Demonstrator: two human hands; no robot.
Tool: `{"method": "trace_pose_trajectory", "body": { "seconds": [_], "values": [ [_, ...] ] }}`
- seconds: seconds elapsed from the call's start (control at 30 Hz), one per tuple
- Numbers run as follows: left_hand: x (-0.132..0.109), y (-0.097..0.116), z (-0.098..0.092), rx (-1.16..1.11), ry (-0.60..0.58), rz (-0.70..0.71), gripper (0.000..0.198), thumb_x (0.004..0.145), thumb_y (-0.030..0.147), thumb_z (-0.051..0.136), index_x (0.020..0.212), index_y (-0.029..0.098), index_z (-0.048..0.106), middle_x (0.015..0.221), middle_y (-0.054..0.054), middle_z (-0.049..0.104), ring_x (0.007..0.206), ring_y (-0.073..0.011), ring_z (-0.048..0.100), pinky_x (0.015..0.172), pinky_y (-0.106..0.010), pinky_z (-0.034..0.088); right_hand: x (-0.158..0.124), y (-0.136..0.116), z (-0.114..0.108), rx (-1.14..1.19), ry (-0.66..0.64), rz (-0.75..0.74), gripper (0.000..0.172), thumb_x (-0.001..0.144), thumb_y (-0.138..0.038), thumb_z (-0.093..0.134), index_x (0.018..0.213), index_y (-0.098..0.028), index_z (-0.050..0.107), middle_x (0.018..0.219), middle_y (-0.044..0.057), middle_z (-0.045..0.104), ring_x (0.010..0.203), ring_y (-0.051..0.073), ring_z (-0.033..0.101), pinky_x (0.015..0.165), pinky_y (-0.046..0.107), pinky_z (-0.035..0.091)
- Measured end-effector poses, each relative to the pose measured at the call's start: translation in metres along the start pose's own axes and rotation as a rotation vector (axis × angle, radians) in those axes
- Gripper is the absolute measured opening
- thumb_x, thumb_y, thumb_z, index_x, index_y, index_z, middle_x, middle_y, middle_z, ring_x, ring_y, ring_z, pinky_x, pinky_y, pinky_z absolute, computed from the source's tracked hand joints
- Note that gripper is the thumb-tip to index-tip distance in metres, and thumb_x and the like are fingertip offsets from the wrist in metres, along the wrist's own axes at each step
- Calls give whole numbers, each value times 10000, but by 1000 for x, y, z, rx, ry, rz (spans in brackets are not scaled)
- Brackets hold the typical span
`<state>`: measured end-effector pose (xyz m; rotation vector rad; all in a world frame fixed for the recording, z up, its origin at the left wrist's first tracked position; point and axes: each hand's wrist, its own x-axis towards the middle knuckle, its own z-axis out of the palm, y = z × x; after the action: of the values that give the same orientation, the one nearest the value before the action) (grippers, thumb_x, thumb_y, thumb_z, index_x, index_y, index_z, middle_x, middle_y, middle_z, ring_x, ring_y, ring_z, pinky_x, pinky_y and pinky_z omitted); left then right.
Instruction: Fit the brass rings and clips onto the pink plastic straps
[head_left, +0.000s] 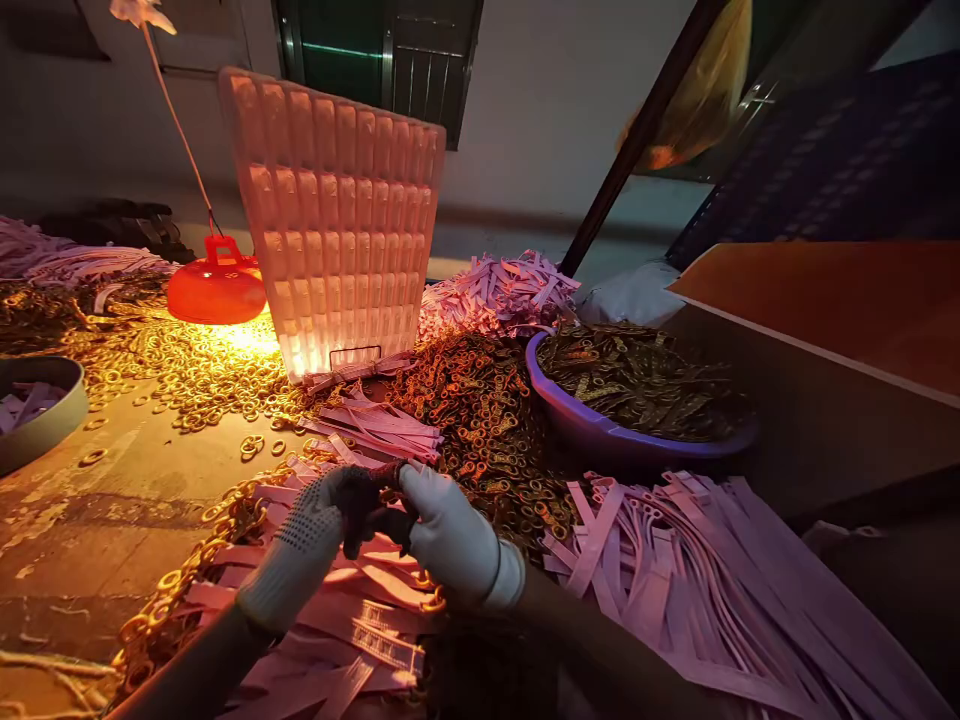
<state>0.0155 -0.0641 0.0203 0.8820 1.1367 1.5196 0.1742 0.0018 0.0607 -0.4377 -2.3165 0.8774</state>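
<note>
My left hand, in a white knitted glove with dark dots and darkened fingertips, meets my right hand at the lower middle. The right one wears a white glove, also dark at the fingers. Both sets of fingers are bent and pinched together; anything between them is too small and dark to make out. Right under the hands lies a heap of flat pink straps, some with metal rings at their ends. Beyond the fingers rests a smaller bundle of pink straps. Dark metal clasp-like pieces are piled just past my right hand.
A lit red lamp hangs over loose gold rings. Beside it leans a translucent compartmented plastic panel. A purple basin of metal pieces stands right, above more pink straps. A round tub sits left.
</note>
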Motion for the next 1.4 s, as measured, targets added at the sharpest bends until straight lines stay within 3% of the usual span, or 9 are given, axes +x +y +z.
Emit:
{"method": "trace_pose_trajectory", "body": {
  "seconds": [0.17,0.27,0.4,0.6,0.77,0.87,1.0,1.23,1.4],
  "values": [
    [-3,-4,3,-108,-11,-71,337,788,478,742,777,158,636,476,8,567,364,-87,438,362,-195,308,1,-3,9,539,157,221,139,869,-297,644,935,-175,647,795,5,640,697,122,552,658,244,478],
    [-6,-4,9,-211,-43,-99,285,768,400,786,873,153,690,538,18,566,429,-69,431,409,-187,310,2,-2,11,697,341,315,211,780,-338,739,889,-182,645,730,-10,612,621,110,520,575,226,447],
    [-7,-7,15,-228,-87,-27,337,762,371,776,1019,160,726,538,24,548,442,-73,398,415,-192,290,1,-1,14,807,365,454,265,747,-372,770,840,-187,603,652,-44,532,463,71,362,416,207,282],
    [-6,-6,25,-106,-35,-32,322,733,450,787,809,156,679,522,39,489,419,-63,347,402,-194,256,-11,2,23,359,391,312,157,869,-321,621,820,-189,552,698,-23,536,632,111,428,609,236,388],
    [-6,4,21,70,-31,-95,420,677,488,821,619,163,561,500,48,427,435,-49,295,416,-196,204,-22,-2,7,100,260,212,211,972,-280,413,900,-178,583,795,37,604,723,155,517,690,270,429],
    [-8,10,17,163,-15,-81,391,658,394,838,552,163,542,501,33,426,463,-61,319,428,-206,213,-28,-8,-2,-285,174,177,230,978,-240,385,965,-155,599,936,105,629,838,207,558,763,319,416],
    [-20,9,18,101,-23,-161,334,666,393,827,626,174,578,590,11,506,483,-71,378,432,-198,274,-38,-13,3,-627,-61,207,107,857,-203,517,919,-171,598,887,86,641,766,213,554,651,310,323],
    [-25,-9,31,30,-108,-330,412,826,511,691,697,189,468,547,55,434,438,-45,352,414,-149,223,-57,-10,21,-724,-62,390,183,871,-345,520,883,-180,597,784,87,670,639,210,567,575,326,189],
    [28,-2,38,355,-313,-209,341,922,497,522,774,190,538,524,34,471,406,-74,375,406,-184,264,-60,10,-3,-610,84,510,79,823,-175,515,840,-186,592,725,67,670,620,197,578,572,323,200]
  ]
}}
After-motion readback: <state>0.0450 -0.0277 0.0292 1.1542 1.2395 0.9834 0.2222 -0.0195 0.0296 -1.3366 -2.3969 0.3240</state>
